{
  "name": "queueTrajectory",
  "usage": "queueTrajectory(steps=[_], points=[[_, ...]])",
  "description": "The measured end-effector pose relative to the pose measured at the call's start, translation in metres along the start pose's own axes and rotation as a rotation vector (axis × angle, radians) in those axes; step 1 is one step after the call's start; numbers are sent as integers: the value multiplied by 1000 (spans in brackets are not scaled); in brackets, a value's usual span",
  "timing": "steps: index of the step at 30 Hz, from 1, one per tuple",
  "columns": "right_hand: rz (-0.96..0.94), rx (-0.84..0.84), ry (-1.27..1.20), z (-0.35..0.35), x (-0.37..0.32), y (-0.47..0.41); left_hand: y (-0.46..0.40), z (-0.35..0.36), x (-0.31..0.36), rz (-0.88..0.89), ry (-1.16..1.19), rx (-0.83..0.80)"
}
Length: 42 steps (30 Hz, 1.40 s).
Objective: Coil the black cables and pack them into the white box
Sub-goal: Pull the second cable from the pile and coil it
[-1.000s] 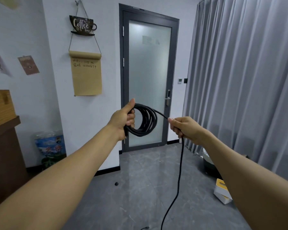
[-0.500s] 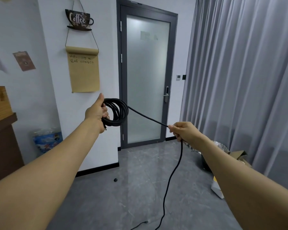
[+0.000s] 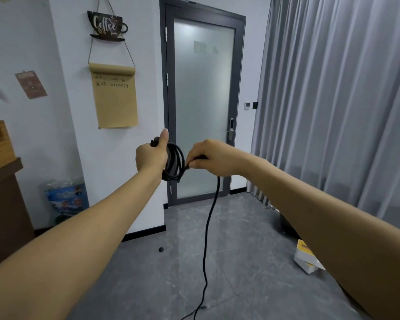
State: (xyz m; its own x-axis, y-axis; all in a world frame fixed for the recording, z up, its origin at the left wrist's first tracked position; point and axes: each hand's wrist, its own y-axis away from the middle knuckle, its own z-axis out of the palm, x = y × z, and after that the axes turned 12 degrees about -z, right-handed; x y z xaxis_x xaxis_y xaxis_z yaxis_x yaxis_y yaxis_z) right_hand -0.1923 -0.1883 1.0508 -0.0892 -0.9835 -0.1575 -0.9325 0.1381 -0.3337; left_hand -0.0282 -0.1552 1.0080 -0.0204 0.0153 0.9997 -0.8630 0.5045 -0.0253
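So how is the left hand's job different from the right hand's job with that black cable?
The left hand grips the wound loops of the thin black cable, thumb pointing up. The right hand pinches one strand beside the loops, knuckles up, and the loose length hangs from it to the grey floor. Both hold the same cable at chest height.

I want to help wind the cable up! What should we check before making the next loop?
1. Left hand grips the coil: ok.
2. Right hand pinches the loose cable right beside the coil: ok.
3. Loops lie neatly together, no tangle showing: ok.
4. Loose cable hangs free down to the floor, nothing catching it: ok.
5. How much cable is left to wind: cannot tell, it runs out of view.
6. White box open and ready: cannot tell, the right arm partly hides it.
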Motion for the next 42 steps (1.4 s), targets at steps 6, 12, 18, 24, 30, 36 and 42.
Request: queueTrajectory(steps=[6, 12, 18, 24, 30, 36, 42], points=[[44, 229, -91, 5, 1, -8, 25, 9, -3, 15, -114, -294], [176, 388, -153, 11, 12, -4, 34, 13, -4, 40, -164, -460], [281, 440, -86, 11, 22, 2, 38, 21, -3, 101, -249, -517], [328, 403, -49, 12, 24, 6, 45, 24, -5, 101, -234, -540], [383, 289, -97, 4, 29, 7, 50, 20, -8, -34, -139, -720], [395, 63, -617, -9, 35, 24, 45, 9, -19, -78, -115, -864], [494, 92, -763, 16, 55, 48, 31, -4, -20, -147, 35, -701]])
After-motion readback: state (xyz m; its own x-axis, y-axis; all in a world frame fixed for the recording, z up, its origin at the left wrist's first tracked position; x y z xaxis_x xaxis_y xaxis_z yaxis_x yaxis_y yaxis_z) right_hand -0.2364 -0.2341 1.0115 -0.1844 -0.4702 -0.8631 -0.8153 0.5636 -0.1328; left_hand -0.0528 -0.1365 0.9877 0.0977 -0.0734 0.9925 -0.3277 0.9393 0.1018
